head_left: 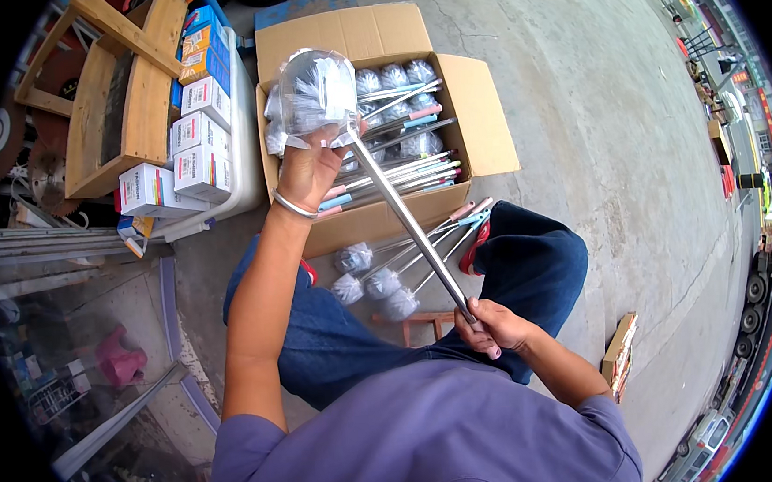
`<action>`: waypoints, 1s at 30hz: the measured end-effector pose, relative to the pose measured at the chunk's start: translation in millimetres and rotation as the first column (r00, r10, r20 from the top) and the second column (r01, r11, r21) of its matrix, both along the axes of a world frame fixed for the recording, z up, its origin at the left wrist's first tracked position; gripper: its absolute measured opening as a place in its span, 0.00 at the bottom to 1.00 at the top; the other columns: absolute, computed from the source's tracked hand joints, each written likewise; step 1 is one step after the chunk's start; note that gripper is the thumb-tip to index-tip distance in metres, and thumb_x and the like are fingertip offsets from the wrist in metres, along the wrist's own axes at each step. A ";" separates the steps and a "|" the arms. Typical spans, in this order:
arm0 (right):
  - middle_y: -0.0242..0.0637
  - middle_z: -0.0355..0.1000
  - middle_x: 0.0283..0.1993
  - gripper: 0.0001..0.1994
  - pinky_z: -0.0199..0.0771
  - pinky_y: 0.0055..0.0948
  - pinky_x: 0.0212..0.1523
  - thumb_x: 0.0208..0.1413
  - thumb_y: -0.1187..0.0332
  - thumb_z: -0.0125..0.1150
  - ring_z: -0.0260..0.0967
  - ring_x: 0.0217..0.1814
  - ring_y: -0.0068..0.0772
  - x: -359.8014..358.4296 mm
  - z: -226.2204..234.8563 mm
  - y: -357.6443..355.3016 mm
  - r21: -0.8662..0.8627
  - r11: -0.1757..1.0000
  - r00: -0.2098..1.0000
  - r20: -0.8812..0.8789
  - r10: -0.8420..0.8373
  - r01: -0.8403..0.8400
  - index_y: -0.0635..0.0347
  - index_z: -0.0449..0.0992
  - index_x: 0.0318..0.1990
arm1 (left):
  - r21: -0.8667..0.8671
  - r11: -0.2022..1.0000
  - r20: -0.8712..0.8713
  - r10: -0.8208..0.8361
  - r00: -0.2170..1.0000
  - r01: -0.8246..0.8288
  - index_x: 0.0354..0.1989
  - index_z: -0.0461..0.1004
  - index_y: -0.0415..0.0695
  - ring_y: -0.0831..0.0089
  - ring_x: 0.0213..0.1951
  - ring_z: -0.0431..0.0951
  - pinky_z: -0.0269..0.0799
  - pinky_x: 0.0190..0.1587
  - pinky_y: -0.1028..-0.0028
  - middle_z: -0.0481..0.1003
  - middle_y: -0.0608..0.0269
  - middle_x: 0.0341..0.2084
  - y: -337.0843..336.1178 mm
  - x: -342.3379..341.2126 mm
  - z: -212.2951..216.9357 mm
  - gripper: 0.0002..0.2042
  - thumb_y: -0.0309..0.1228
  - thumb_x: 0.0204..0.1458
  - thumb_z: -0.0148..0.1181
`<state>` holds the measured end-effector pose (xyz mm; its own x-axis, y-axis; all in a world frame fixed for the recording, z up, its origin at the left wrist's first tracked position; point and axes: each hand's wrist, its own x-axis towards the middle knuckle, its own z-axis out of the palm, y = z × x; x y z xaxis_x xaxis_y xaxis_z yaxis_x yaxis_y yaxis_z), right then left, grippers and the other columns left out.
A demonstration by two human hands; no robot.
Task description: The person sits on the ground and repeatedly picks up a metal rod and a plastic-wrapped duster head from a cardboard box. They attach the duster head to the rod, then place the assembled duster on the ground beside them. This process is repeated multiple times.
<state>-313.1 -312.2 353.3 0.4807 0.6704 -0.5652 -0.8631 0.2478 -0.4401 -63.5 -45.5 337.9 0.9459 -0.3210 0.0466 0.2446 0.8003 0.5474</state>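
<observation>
I hold one long toilet brush [407, 218] with a shiny metal shaft across my lap. My left hand [309, 168] grips the clear plastic bag over its white bristle head [317, 91]. My right hand [495, 325] is shut on the handle end of the shaft. Behind the brush an open cardboard box [477, 116] holds several more wrapped brushes [396, 117] with pink and blue handles. A few other brushes [379, 277] lie on the ground between my knees.
White boxed goods [188, 156] are stacked in a white tray on the left, beside a wooden frame [120, 89]. A small cardboard piece [621, 350] lies on the concrete to my right. A pink object [119, 356] sits behind glass at lower left.
</observation>
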 end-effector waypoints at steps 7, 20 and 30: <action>0.53 0.60 0.18 0.19 0.62 0.38 0.25 0.62 0.57 0.43 0.62 0.23 0.54 2.8 -4.9 8.6 -0.795 0.479 0.702 0.579 0.415 0.373 0.64 0.66 0.27 | 0.121 0.992 0.036 0.016 0.999 -0.020 0.55 0.61 0.40 0.59 0.50 0.71 0.67 0.58 0.58 0.69 0.53 0.49 1.9 -4.2 -5.4 0.30 0.24 0.41 0.66; 0.37 0.58 0.17 0.19 0.61 0.32 0.24 0.62 0.57 0.45 0.58 0.19 0.29 4.0 -15.6 12.4 -0.727 0.613 0.820 0.530 0.214 0.310 0.65 0.64 0.26 | 0.168 0.986 0.035 -0.022 0.999 0.016 0.55 0.61 0.38 0.61 0.51 0.71 0.67 0.57 0.62 0.70 0.52 0.47 -10.6 -9.0 0.2 0.22 0.26 0.51 0.58; 0.51 0.64 0.19 0.19 0.63 0.44 0.26 0.59 0.55 0.48 0.64 0.25 0.57 14.2 -2.1 -10.7 -0.854 0.320 0.661 0.519 0.542 0.410 0.62 0.65 0.25 | -0.120 0.959 -0.137 -0.273 0.952 0.258 0.55 0.64 0.41 0.56 0.52 0.70 0.66 0.53 0.53 0.69 0.53 0.50 30.1 8.7 28.9 0.30 0.48 0.48 0.60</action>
<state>-298.8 -322.8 351.3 0.9478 0.0353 -0.3170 -0.1920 -0.7306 -0.6553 -54.8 -15.3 366.8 0.8255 -0.5626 -0.0451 0.5292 0.7437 0.4086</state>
